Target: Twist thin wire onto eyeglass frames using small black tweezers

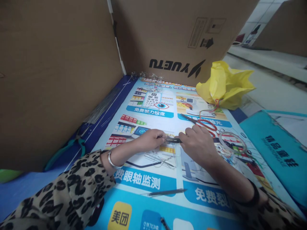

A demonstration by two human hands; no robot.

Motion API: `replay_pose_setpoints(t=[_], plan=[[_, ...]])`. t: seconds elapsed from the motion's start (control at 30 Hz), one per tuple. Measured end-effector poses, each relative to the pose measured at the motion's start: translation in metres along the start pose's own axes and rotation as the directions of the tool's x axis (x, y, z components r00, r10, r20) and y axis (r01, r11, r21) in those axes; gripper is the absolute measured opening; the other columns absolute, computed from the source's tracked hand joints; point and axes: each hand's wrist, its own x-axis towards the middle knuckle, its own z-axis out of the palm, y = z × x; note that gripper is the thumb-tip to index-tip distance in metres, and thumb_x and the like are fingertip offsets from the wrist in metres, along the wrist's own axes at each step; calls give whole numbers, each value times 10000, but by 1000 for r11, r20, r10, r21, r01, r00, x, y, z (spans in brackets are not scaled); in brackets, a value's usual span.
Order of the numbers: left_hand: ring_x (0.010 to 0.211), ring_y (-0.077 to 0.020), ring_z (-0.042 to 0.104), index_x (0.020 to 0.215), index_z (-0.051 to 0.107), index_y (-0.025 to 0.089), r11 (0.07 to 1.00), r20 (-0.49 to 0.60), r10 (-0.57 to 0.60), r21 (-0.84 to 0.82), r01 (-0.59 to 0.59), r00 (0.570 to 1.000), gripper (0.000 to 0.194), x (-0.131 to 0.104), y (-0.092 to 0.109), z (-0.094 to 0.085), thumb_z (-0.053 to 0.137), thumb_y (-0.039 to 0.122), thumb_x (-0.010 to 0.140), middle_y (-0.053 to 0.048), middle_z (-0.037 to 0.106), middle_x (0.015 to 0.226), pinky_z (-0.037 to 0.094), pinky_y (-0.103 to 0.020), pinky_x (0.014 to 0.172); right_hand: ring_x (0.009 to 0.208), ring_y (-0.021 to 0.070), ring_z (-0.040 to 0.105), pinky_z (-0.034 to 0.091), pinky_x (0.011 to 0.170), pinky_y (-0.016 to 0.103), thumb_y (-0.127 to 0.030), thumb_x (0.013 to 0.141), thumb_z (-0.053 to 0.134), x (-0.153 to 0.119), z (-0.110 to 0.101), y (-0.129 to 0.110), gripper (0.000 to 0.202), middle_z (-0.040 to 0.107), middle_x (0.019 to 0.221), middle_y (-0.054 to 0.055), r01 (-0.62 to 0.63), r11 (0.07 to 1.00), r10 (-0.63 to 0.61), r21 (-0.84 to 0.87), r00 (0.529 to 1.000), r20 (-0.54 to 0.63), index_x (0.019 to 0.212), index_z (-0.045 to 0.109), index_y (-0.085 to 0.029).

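Observation:
My left hand (151, 140), with a silver bangle at its wrist, pinches a small wire piece (165, 136) near the middle of the printed sheet. My right hand (199, 144) is closed around a dark, slim tool (174, 140), whose metal end points left and meets the wire at my left fingertips. The tool's handle is mostly hidden in my right fist. Loose thin wires (159, 159) lie on the sheet just below my hands. Behind my right hand, red-handled scissors (207, 124) rest with their blades pointing left.
Cardboard panels (168, 35) stand behind and at the left. A yellow crumpled wrapper (223, 84) is at the back right, near a clear tape-like ring (232, 142) and a teal box (275, 150). Teal-handled pliers (64, 151) lie left. A dark thin bundle (168, 192) lies in front.

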Motion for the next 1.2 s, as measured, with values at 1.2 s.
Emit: replay_pose_setpoints(t=[1.2], plan=[[460,-53,419,695,556,144,924,71,-94,-364,114,993,207,1,-4,-1,545,343,748,35,502,519,346,-180,465,734,155,532,273,591,260,-286,800,456,1,1,-5,189,635,728,8,-280,944,198,174,903,380,752,632,-236]])
